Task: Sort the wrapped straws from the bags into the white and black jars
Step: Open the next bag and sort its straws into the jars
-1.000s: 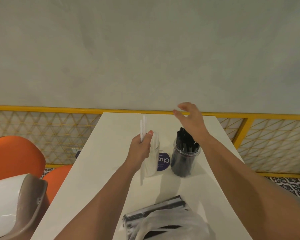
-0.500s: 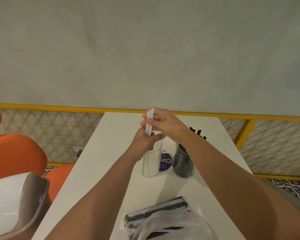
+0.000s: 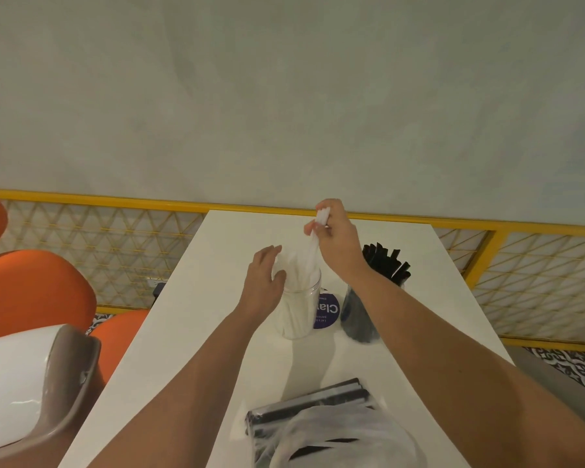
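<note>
Head view: my forearm hides part of the black jar [image 3: 358, 319]; the bags [image 3: 335, 430] are cut off below. Two jars on the worktop [image 3: 200, 315]. My right hand [image 3: 338, 238] pinches white straws [image 3: 313, 255] in its fingers, count unclear, tips in the white jar [image 3: 301, 305]; my left hand [image 3: 264, 282] has slack fingers beside it

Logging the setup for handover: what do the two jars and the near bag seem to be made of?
The jar of white straws looks like clear, glossy plastic or glass, I cannot tell which: white straws show through its wall. The jar of black straws looks alike. The bag seems thin, translucent plastic film: it wrinkles and dark straws show through.
</note>
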The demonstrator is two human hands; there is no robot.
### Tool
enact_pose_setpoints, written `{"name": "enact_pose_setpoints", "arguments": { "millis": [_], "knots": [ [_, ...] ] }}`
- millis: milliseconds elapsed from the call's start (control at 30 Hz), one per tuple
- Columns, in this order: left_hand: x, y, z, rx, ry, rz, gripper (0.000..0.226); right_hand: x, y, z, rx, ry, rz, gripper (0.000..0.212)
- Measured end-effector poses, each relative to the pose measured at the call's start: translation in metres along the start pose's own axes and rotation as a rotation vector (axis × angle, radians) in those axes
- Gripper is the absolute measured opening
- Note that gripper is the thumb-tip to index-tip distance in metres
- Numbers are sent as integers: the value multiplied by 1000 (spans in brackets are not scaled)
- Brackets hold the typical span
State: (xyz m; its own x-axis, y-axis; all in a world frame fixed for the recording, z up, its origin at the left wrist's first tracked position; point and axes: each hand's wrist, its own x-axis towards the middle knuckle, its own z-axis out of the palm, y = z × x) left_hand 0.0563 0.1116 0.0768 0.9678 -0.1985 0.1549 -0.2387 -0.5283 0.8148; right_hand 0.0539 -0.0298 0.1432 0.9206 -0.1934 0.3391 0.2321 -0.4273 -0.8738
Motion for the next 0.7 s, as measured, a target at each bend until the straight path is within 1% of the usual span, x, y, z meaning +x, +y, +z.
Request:
{"name": "enact_pose_setpoints", "arguments": {
  "millis": [67, 100, 200, 300, 367, 433, 500, 533, 600, 667, 700],
  "knots": [
    [-1, -4, 4, 66, -32, 4, 48, -6, 12, 8, -9, 0, 14, 32],
    [-2, -5, 6, 90, -48, 2, 47, -9, 17, 12, -38, -8, 16, 32],
    [-2, -6, 8, 110, -76, -35, 47, -18, 33, 20, -207, -77, -11, 24],
    [-4, -6, 8, 93, -66, -66, 49, -22, 46, 22, -385, -177, -47, 26],
    [-6, -4, 6, 62, -18, -57, 51, -22, 44, 18, -430, -196, -48, 27],
    [-11, 1, 4, 17, 82, -26, 49, -22, 34, 11, -432, -171, -82, 28],
    [-19, 8, 3, -19, 192, 36, 41, -24, 21, 2, -425, -166, -140, 27],
    [-23, 11, 3, -31, 228, 80, 36, -27, 15, -3, -413, -195, -141, 26],
    [-32, 15, 5, -36, 255, 162, 28, -34, 4, -15, -389, -344, -73, 22],
    [-41, 16, 10, -23, 260, 193, 23, -45, -1, -25, -424, -610, 40, 24],
    [-46, 15, 13, -23, 263, 187, 22, -51, 0, -29, -462, -752, 91, 30]
  ]
}}
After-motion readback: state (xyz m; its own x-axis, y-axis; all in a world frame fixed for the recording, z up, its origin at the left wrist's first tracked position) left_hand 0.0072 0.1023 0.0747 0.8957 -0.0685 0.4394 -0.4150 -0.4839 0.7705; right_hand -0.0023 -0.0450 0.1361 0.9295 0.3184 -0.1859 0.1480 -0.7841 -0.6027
